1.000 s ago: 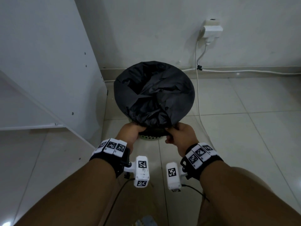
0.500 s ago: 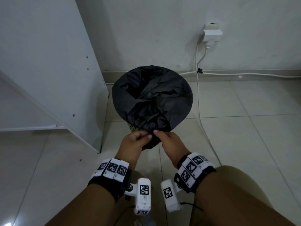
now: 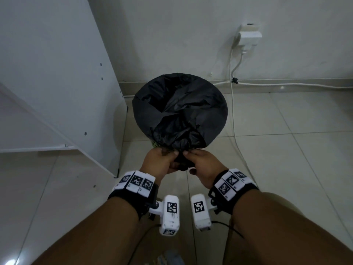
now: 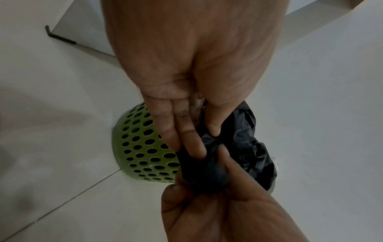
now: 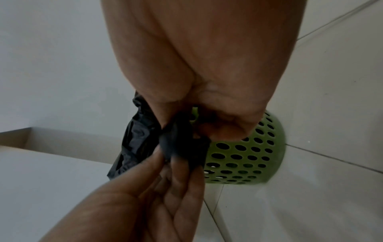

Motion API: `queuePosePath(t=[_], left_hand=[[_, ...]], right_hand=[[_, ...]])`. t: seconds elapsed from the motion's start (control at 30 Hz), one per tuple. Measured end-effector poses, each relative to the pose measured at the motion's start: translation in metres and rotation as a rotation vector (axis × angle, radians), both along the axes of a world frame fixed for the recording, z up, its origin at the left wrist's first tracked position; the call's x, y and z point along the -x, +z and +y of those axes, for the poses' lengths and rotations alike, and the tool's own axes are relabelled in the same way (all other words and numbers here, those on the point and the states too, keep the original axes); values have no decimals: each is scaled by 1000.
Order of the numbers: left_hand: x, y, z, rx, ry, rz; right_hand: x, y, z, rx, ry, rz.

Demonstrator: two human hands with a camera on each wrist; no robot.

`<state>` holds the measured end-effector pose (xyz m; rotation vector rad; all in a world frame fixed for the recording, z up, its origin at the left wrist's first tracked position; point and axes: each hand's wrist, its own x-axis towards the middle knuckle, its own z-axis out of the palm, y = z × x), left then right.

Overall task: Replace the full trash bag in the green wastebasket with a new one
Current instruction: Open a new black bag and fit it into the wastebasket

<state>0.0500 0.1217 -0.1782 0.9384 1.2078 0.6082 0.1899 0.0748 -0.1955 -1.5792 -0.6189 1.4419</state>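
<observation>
A black trash bag [image 3: 179, 109] lines the green perforated wastebasket [image 4: 143, 147], its rim folded over the top so that only a sliver of green [image 3: 155, 144] shows in the head view. At the near edge of the basket my left hand [image 3: 162, 159] and right hand [image 3: 200, 161] meet and pinch a gathered bunch of the bag's plastic between fingers and thumbs. In the left wrist view the bunched bag [image 4: 228, 147] sits between my left hand's fingers [image 4: 186, 134] and the right hand below. The right wrist view shows the same bag [image 5: 178, 144] beside the wastebasket [image 5: 244, 155].
A white cabinet panel [image 3: 63, 83] stands close on the left of the basket. A white charger [image 3: 248, 37] is plugged in on the wall, and its cable [image 3: 234, 115] runs down across the tiled floor [image 3: 286, 150] to the right of the basket.
My hands came together from apart on the basket's near rim. They gathered the bag's edge into one bunch and pulled it a little toward me.
</observation>
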Motion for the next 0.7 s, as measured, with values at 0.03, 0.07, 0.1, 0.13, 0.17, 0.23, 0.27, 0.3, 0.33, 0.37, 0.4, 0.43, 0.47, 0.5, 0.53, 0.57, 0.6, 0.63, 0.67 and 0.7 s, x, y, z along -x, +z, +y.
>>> queuePosePath(t=[0.03,0.07,0.1,0.13,0.17,0.23,0.27,0.3,0.33,0.37,0.4,0.43,0.47,0.5,0.53,0.57,0.6,0.63,0.67,0.7], left_hand=[[2,0,2,-10,-27,22],[3,0,3,-19,-51,38],[3,-1,4,-17,-68,50],[4,-3,6,-10,-72,62],[4,-4,9,-13,-66,82],[6,-7,15,-65,-50,158],[8,-8,16,-100,-56,198],[9,-10,17,-131,-65,218],[10,-10,17,-146,-68,228],[10,-9,16,-149,-68,229],[10,-10,14,-143,-71,224],[10,-11,13,-131,-69,198],[10,-12,12,-115,-56,165],[12,-11,9,-100,-46,144],[13,-11,7,-97,-47,130],[14,-11,5,-99,-65,119],[15,-10,3,-99,-89,101],[15,-8,1,-99,-104,79],[14,-6,-1,-91,-103,56],[13,-4,-3,-80,-94,34]], right_hand=[[-1,-1,-2,-15,2,57],[-1,-3,-3,-36,0,110],[-1,-5,-4,-51,-4,135],[-1,-6,-4,-62,-15,133],[-2,-6,-3,-75,-38,94],[-6,-5,-2,-116,-87,-111],[-9,-5,-2,-133,-89,-247],[-11,-5,-1,-147,-74,-360],[-12,-6,-1,-156,-66,-418],[-12,-7,-1,-151,-82,-414],[-10,-8,-1,-134,-110,-392],[-7,-8,-1,-118,-139,-365],[-4,-8,-1,-101,-172,-311],[-2,-7,-1,-84,-207,-220],[0,-6,-2,-75,-236,-119],[2,-4,-3,-79,-242,-47],[3,-3,-3,-102,-226,-5],[4,-4,-3,-122,-201,4],[6,-4,-3,-141,-180,1],[8,-3,-4,-148,-157,-14]])
